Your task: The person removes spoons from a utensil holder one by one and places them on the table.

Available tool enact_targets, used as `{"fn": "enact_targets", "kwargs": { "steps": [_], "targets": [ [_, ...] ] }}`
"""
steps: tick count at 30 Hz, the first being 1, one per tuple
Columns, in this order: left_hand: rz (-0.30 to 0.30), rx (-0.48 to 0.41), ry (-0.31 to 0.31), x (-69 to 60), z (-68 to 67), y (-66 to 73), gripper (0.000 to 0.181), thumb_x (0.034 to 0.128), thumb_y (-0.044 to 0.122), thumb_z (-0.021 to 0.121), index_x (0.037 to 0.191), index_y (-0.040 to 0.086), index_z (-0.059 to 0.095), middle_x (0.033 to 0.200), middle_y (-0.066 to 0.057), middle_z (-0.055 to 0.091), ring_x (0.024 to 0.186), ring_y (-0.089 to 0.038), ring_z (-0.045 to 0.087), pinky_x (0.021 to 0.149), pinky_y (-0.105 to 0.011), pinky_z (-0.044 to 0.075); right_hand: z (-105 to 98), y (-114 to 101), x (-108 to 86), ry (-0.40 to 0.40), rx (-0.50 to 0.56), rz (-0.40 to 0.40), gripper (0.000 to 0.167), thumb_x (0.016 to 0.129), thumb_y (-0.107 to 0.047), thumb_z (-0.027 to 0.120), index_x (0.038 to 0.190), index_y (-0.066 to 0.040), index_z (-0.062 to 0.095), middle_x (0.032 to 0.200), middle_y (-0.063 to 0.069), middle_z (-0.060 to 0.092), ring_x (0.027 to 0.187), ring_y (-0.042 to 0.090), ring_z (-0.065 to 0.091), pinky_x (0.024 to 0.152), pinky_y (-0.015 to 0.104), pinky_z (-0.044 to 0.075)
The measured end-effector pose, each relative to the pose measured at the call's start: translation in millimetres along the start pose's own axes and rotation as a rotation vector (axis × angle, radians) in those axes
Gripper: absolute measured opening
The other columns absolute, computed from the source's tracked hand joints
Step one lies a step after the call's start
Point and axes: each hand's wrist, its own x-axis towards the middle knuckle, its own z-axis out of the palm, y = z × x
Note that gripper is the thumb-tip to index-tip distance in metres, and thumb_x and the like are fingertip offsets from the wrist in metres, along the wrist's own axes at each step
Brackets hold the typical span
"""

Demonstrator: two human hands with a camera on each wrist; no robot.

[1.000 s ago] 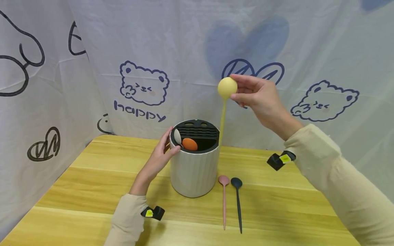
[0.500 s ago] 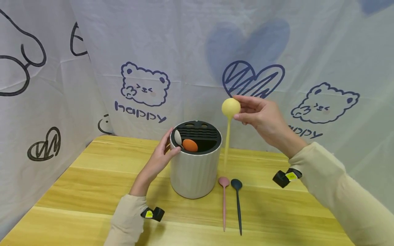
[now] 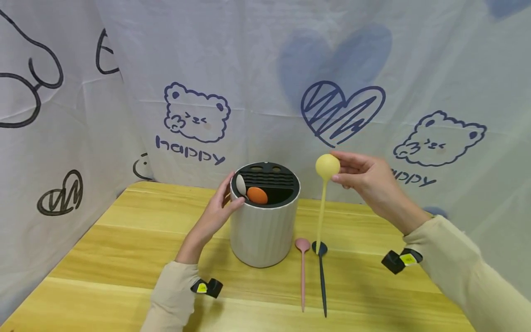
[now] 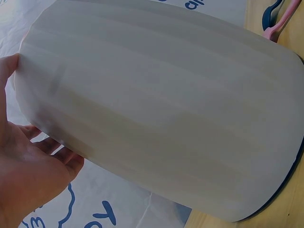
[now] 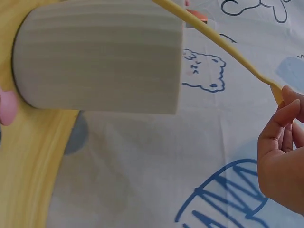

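My right hand [image 3: 369, 180] pinches a yellow spoon [image 3: 327, 166] by its round bowl, with the thin handle hanging down. In the head view the handle's tip overlaps the bowl of a dark blue spoon [image 3: 322, 281]; whether they touch I cannot tell. A pink spoon [image 3: 303, 272] lies left of the dark one on the table. My left hand [image 3: 212, 214] holds the rim and side of a ribbed white utensil holder [image 3: 263, 235] with a black slotted top. Inside it, an orange spoon [image 3: 257, 195] and a pale grey spoon [image 3: 240, 184] stand bowl up, their handles hidden.
The wooden table [image 3: 124, 258] runs to a white cloth backdrop [image 3: 265, 83] printed with bears and hearts. The holder stands upright left of the two lying spoons. Black camera mounts sit on both wrists.
My right hand has come down and to the right with the yellow spoon, away from beside the holder's rim to above the lying spoons. My left hand stays on the holder.
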Motion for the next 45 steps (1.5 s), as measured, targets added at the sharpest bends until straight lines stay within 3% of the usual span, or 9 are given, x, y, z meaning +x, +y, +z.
{"fn": "enact_targets", "kwargs": {
  "steps": [8, 22, 40, 45],
  "targets": [
    [0.011, -0.002, 0.000, 0.7, -0.3, -1.5, 0.077, 0.0937, 0.025, 0.057, 0.155, 0.009, 0.013, 0.157, -0.014, 0.021, 0.142, -0.028, 0.022, 0.115, -0.047, 0.016, -5, 18, -7.2, 0.036, -0.079, 0.069, 0.055, 0.085, 0.004, 0.068, 0.136, 0.009, 0.047, 0.108, -0.001, 0.066, 0.095, 0.013, 0.063, 0.088, 0.022, 0.050],
    [0.013, -0.005, -0.006, 0.2, -0.5, -1.7, 0.077, 0.0936, 0.026, 0.057, 0.155, 0.009, 0.014, 0.157, -0.014, 0.022, 0.142, -0.029, 0.023, 0.115, -0.048, 0.016, -15, 49, -18.4, 0.027, -0.079, 0.125, 0.056, 0.087, 0.003, 0.067, 0.137, 0.010, 0.044, 0.108, 0.000, 0.066, 0.096, 0.013, 0.064, 0.089, 0.025, 0.051],
    [0.016, 0.008, -0.004, 0.0, -1.7, -3.3, 0.075, 0.0945, 0.023, 0.055, 0.156, 0.010, 0.013, 0.158, -0.012, 0.019, 0.142, -0.028, 0.022, 0.115, -0.048, 0.016, -35, 101, -33.1, 0.010, 0.037, 0.279, 0.060, 0.090, 0.006, 0.060, 0.141, 0.016, 0.031, 0.103, 0.003, 0.062, 0.094, 0.010, 0.062, 0.089, 0.025, 0.050],
    [0.023, 0.009, -0.008, 0.0, -1.4, -2.8, 0.075, 0.0945, 0.023, 0.055, 0.155, 0.009, 0.013, 0.158, -0.013, 0.020, 0.142, -0.029, 0.022, 0.115, -0.048, 0.016, -43, 118, -39.0, -0.018, 0.001, 0.320, 0.061, 0.091, 0.000, 0.061, 0.142, 0.015, 0.032, 0.119, 0.013, 0.057, 0.097, 0.008, 0.060, 0.089, 0.023, 0.049]
  ]
}}
